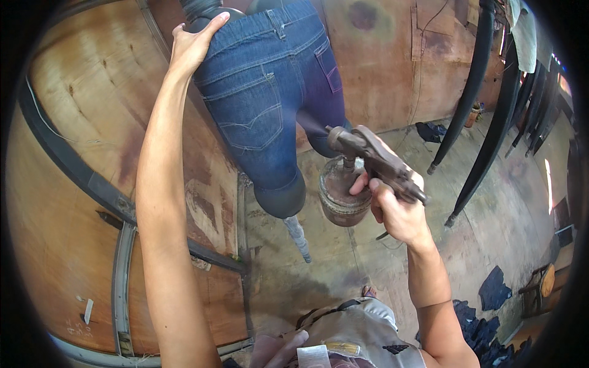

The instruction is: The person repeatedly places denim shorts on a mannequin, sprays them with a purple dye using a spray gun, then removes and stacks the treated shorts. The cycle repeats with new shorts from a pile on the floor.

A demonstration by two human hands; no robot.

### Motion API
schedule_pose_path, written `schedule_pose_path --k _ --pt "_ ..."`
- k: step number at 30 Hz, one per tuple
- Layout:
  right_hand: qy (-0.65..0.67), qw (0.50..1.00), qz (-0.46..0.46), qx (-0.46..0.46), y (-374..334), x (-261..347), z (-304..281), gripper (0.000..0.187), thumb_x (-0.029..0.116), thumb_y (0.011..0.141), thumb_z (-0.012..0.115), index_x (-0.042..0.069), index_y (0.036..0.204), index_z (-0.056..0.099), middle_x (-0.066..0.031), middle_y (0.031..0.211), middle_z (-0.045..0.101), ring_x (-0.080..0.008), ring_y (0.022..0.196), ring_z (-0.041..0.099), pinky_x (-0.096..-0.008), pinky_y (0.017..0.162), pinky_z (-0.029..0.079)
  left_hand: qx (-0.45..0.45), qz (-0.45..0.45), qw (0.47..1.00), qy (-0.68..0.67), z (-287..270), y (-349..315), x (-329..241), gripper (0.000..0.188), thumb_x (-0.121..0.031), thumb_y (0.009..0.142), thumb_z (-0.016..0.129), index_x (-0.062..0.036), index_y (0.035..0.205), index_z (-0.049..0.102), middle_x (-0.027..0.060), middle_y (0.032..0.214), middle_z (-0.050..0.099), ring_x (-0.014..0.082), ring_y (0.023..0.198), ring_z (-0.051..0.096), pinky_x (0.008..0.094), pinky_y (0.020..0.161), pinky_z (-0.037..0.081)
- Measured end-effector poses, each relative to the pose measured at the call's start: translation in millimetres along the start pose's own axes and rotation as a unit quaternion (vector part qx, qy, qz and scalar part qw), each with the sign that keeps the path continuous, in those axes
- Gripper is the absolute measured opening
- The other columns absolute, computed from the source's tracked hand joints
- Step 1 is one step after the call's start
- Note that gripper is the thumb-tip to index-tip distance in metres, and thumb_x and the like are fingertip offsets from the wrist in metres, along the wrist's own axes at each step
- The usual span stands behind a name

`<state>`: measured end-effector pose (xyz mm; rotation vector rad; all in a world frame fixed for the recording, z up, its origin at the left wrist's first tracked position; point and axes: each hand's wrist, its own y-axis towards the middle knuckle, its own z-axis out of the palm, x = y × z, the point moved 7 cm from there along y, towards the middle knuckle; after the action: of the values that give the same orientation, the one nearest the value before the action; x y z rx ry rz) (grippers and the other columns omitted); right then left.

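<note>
Blue denim shorts [251,116] are pulled over a dark leg-shaped form [283,199], back pockets toward me. A purple tint shows on their right leg and around the right back pocket. My left hand [195,43] grips the waistband at the upper left, thumb across the top, other fingers mostly hidden. In my right hand [396,205], closed around its handle, is a dark spray gun [377,156]. Its nozzle points at the right leg of the shorts, a short distance away. A stained, brownish round cup [343,199] hangs under the gun.
Stained wooden panels [374,73] stand behind and to the left, with a dark curved bar [67,159] along the left side. Long black tubes [491,147] hang at the right. Dark cloth [485,331] is heaped on the floor [331,270] at lower right, near a small wooden stool [543,282].
</note>
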<state>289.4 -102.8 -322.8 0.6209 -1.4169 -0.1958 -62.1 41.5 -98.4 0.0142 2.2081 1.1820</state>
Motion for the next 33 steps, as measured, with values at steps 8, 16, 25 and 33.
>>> schedule_pose_path --k 8,16,25,33 --pt "-0.236 0.964 0.109 0.061 -12 -54 24 0.059 -0.003 0.079 0.05 0.003 0.137 0.056 -0.0164 0.104 0.071 -0.014 0.081 0.065 -0.0305 0.082 0.052 -0.016 -0.028 0.999 0.044 5 -10 -16 0.141 -0.078 0.063 0.073 0.0257 0.141 0.021 0.0409 0.15 0.025 0.0453 0.141 0.034 0.047 0.116 0.031" --pt "-0.063 0.997 -0.016 -0.05 -38 19 29 0.066 -0.001 0.08 0.051 0.004 0.146 0.047 -0.0132 0.084 0.07 -0.0162 0.075 0.067 -0.0278 0.079 0.052 -0.085 -0.103 0.986 0.095 1 -46 -48 0.13 -0.066 0.07 0.076 0.0138 0.149 0.011 0.0383 0.148 0.033 0.0452 0.139 0.038 0.0479 0.114 0.034" --pt "-0.217 0.967 0.126 0.039 -40 -47 37 0.062 0.003 0.081 0.052 0.008 0.143 0.052 -0.0238 0.076 0.066 -0.0266 0.061 0.064 -0.0375 0.069 0.053 -0.046 -0.059 0.997 -0.02 -7 -36 -40 0.117 -0.062 0.074 0.075 0.0108 0.147 0.019 0.0359 0.144 0.038 0.044 0.135 0.042 0.0474 0.112 0.036" --pt "-0.007 1.0 0.018 -0.005 -16 -7 18 0.065 -0.003 0.082 0.046 0.003 0.147 0.045 -0.0137 0.109 0.071 -0.0096 0.073 0.062 -0.0273 0.074 0.052 -0.05 -0.021 0.996 0.076 -4 -14 -17 0.142 -0.071 0.065 0.077 0.0226 0.145 0.005 0.0438 0.144 0.033 0.0462 0.136 0.042 0.0478 0.114 0.035"
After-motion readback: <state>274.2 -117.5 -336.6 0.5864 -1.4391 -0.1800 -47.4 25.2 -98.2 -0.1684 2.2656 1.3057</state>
